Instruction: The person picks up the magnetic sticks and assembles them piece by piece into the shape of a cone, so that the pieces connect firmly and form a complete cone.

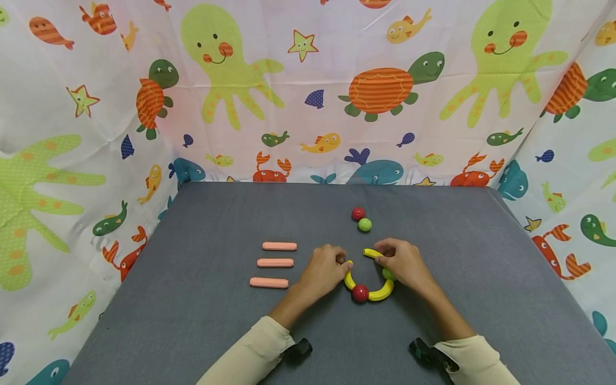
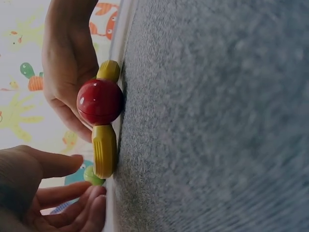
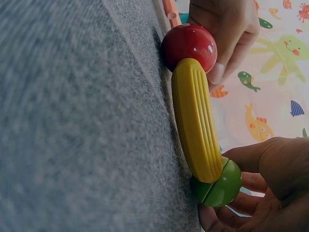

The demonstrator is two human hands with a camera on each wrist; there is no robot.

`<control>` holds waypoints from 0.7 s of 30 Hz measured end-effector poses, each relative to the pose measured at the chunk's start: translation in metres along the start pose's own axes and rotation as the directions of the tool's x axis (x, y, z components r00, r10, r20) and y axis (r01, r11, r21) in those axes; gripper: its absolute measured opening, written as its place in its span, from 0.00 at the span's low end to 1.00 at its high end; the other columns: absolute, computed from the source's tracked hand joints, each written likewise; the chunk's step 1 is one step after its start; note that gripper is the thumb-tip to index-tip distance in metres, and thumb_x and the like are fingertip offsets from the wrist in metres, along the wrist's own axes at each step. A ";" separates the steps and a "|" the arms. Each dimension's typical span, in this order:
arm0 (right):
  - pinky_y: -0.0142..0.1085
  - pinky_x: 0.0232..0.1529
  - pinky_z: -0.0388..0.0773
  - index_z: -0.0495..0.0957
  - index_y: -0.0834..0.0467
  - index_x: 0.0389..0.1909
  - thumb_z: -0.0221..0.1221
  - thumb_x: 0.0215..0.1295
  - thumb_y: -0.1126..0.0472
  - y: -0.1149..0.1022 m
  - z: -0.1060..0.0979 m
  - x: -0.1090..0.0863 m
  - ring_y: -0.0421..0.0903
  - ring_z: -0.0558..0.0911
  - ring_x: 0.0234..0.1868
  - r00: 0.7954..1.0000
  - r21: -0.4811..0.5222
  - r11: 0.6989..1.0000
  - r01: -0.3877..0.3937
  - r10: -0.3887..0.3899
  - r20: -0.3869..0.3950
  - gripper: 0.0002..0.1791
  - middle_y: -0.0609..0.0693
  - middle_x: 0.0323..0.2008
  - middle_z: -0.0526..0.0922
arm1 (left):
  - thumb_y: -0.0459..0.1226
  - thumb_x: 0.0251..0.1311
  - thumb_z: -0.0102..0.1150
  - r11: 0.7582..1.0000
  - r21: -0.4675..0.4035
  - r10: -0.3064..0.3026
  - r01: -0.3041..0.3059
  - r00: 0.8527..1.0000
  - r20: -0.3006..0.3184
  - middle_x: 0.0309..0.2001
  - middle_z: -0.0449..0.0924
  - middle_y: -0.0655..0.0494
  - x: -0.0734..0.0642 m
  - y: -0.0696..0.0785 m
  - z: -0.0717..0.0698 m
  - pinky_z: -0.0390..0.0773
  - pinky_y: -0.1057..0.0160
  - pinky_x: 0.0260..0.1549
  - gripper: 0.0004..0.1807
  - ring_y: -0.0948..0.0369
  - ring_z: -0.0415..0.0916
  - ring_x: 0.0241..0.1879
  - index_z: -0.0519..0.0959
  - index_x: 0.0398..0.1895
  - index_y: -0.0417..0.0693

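A ring-like chain of toy pieces lies on the grey table. My left hand [image 1: 323, 270] holds the far end of the left yellow curved stick [image 1: 349, 279], thumb and fingertips around it. That stick meets a red ball [image 1: 360, 293] at the near side. From the red ball another yellow curved stick [image 3: 195, 121] runs to a green ball [image 3: 223, 186]. My right hand [image 1: 403, 262] pinches a third yellow curved stick [image 1: 370, 253] beyond the green ball and partly covers both. The third stick's free end points toward my left hand, with a gap between.
Three pink ridged sticks [image 1: 275, 263] lie in a column on the left. A loose red ball [image 1: 358, 214] and a loose green ball [image 1: 364, 224] sit behind the chain. A curtain printed with sea animals [image 1: 308, 123] hangs around the table's back and sides.
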State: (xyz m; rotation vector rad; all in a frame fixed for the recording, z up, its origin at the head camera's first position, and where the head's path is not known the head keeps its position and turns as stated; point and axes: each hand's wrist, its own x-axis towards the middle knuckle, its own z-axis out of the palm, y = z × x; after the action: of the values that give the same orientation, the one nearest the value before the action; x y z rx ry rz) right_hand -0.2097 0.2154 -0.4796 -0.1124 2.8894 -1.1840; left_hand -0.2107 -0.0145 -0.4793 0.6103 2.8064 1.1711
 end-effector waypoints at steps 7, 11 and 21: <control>0.43 0.44 0.83 0.87 0.64 0.52 0.70 0.67 0.65 0.002 -0.001 -0.002 0.51 0.87 0.43 1.000 0.013 1.000 0.003 -0.003 -0.005 0.14 0.57 0.44 0.90 | 0.39 0.68 0.71 0.996 -0.047 0.068 -0.074 0.991 -0.119 0.43 0.85 0.49 0.013 -0.002 0.000 0.82 0.63 0.45 0.17 0.57 0.82 0.43 0.87 0.55 0.39; 0.41 0.44 0.82 0.87 0.63 0.52 0.69 0.69 0.63 0.002 -0.002 -0.002 0.50 0.86 0.43 1.000 0.001 1.000 -0.024 0.024 -0.002 0.14 0.56 0.44 0.90 | 0.39 0.68 0.72 0.989 -0.092 0.102 -0.118 0.981 -0.165 0.46 0.86 0.47 0.025 -0.004 0.000 0.84 0.60 0.49 0.17 0.56 0.84 0.46 0.87 0.56 0.40; 0.38 0.39 0.79 0.88 0.63 0.49 0.67 0.68 0.61 0.002 -0.004 -0.004 0.49 0.82 0.39 0.996 -0.010 0.996 -0.092 0.092 0.002 0.13 0.54 0.40 0.88 | 0.38 0.68 0.72 0.973 -0.167 0.132 -0.157 0.980 -0.150 0.50 0.84 0.40 0.058 -0.012 -0.002 0.84 0.56 0.54 0.19 0.50 0.84 0.50 0.85 0.58 0.38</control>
State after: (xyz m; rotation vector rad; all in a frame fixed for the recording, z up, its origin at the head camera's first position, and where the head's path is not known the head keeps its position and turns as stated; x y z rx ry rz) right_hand -0.2063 0.2198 -0.4785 0.0194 2.8643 -1.1538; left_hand -0.2683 -0.0015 -0.4797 0.7580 2.7626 1.5281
